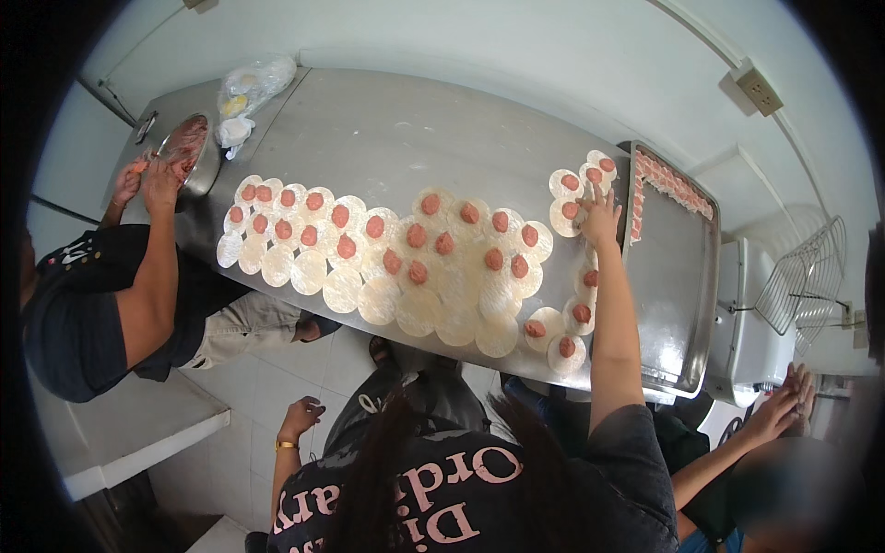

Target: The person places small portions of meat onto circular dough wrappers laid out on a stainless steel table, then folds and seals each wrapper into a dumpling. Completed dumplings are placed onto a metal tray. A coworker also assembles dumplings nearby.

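In the head view, my only feed, thin dough rounds (416,311) lie in rows on the steel surface (387,129) from left of centre to the right of the frame, many carrying a lump of pink meat (418,273); a small cluster sits at upper right, near a metal tray (666,300) with folded pieces (678,190) lined along its top and left sides. That cluster worries me: its rounds crowd against each other, so I judge that a careless finger could drag or tear a neighbour, or smear the meat. A dipped forearm could also disturb the rounds just beside it lower down. The right hand (601,219) reaches over the cluster, its arm stretched nearly straight up the frame, fingers angled down to the rounds; I cannot tell whether its grip is apart or pinched on something. The left hand (299,417) hangs at lower left of centre, off the surface, its grip loosely curled and apart, with nothing in it that I can see.
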